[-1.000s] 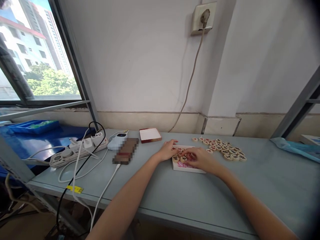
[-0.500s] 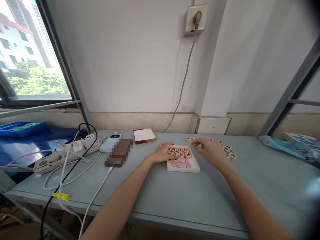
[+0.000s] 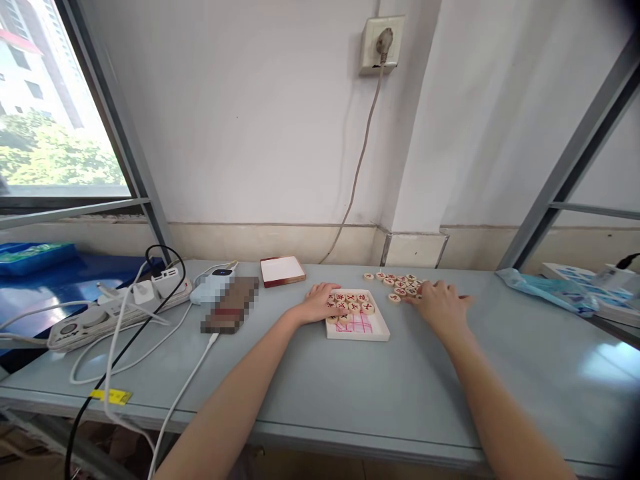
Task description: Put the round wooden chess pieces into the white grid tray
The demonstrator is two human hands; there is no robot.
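A white shallow tray (image 3: pixel 358 333) lies on the table, with a pink-red grid printed on its floor. Round wooden Chinese chess pieces (image 3: pixel 354 307) with red characters stand in rows over its upper half. My left hand (image 3: pixel 318 303) rests flat on the tray's left side, its fingertips on the nearest pieces. A loose group of the same pieces (image 3: pixel 397 283) lies on the table to the right of the tray. My right hand (image 3: pixel 439 307) is at that group's right edge, with fingers down among the pieces.
Left of the tray lie a white-and-red box lid (image 3: pixel 283 271), a pale power bank (image 3: pixel 213 287), a blurred phone (image 3: pixel 230 305) and a power strip (image 3: pixel 120 307) with tangled cables. A plastic bag (image 3: pixel 547 292) lies at right. The grey table (image 3: pixel 530 373) ends at a wall.
My right hand has moved from above the tray rightward to the loose pieces. My left hand stays on the tray. The view has swung slightly, shifting everything left.
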